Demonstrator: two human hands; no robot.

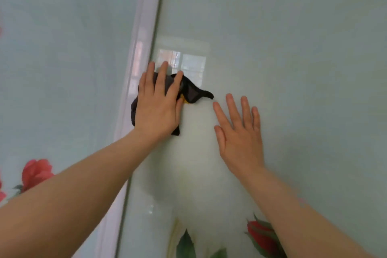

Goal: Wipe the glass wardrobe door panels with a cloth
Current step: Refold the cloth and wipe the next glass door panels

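Note:
A pale green glass wardrobe door panel fills the right of the view. A second panel lies to the left, past a white frame strip. My left hand presses a dark crumpled cloth flat against the right panel, close to its left edge, fingers straight. A bit of yellow shows under the cloth. My right hand rests flat on the same panel, to the right of the cloth and apart from it, fingers spread.
Printed red roses with green leaves decorate the lower parts of both panels; another rose sits at the bottom right. A window reflection shines on the glass just above the cloth.

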